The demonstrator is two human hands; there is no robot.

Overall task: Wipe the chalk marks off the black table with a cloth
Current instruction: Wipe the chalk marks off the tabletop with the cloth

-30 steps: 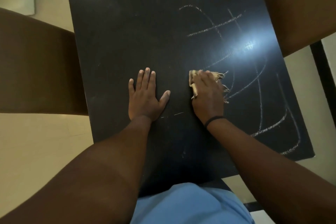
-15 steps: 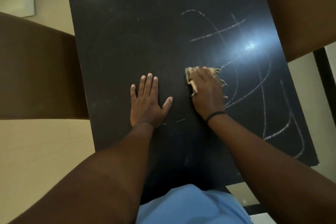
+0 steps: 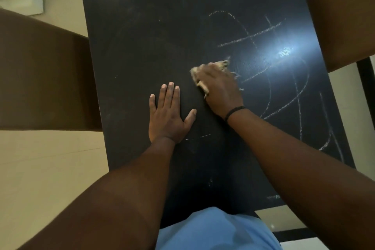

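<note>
Right hand (image 3: pixel 220 89) shifted forward, frayed tan cloth (image 3: pixel 221 64) blurred

worktop (image 3: pixel 142 46): black, matte, long; glare spot on right side
chalk marks (image 3: pixel 251 36): white curved and crossing lines over right half; short dashes near front centre
cloth (image 3: pixel 222 64): tan, frayed, crumpled flat on worktop under right hand (image 3: pixel 220 89), at left edge of marks; blurred
</note>
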